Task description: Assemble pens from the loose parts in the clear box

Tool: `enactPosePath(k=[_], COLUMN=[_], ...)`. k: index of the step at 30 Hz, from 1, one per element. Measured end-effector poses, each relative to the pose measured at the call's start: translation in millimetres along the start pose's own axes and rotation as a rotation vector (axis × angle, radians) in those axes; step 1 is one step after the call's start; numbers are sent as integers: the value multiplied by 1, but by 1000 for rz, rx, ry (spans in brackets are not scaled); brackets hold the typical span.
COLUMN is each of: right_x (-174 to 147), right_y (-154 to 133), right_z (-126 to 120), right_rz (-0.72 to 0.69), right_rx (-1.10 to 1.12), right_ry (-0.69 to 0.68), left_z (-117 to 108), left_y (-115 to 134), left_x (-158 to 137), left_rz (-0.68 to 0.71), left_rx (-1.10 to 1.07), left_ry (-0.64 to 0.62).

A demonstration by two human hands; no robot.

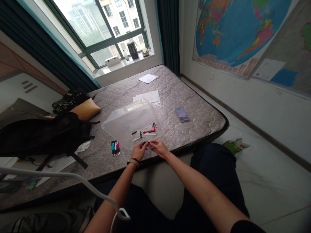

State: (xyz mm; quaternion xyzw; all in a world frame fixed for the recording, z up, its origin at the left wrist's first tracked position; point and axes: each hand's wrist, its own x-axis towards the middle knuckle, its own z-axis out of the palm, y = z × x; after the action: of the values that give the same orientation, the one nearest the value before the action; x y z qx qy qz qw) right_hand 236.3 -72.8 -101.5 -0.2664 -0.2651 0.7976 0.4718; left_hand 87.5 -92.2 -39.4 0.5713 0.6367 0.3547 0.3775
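My left hand (139,151) and my right hand (158,148) meet at the mattress's near edge, fingers closed around a small dark pen part (148,143). Its exact shape is too small to make out. Just beyond my fingers, red, black and clear pen pieces (149,130) lie on a clear plastic bag (121,126). A short black piece (133,132) rests apart from them on the same bag. To the left of my left hand, several pens (115,148) in teal, white, red and pink lie side by side on the mattress.
The quilted mattress (170,87) bears paper sheets (148,97), another white sheet (148,78) and a blurred bluish item (182,114). A black backpack (43,136) and a tan pouch (86,109) lie at left. A white curved bar (80,181) crosses the lower left.
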Motion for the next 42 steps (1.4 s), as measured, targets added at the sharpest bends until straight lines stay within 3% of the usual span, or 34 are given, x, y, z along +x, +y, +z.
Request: enactPosePath(k=[6,11,27,42], right_x=[-1,-5,-5,-3], right_y=[-2,-6,-6,-4], right_z=[2,4,3,1], right_rz=[34,71,81,111], right_rx=[-60,-46,-27,-82], right_ry=[-81,-105,-123,-154], left_z=[-7,-5,-5,-4], left_y=[6,4,2,3], left_x=[-3,-5,-10,-8], left_rz=[69,105,-23,-8], left_rx=[64,119,-107,-34], left_ry=[-92,-62,-67,-61])
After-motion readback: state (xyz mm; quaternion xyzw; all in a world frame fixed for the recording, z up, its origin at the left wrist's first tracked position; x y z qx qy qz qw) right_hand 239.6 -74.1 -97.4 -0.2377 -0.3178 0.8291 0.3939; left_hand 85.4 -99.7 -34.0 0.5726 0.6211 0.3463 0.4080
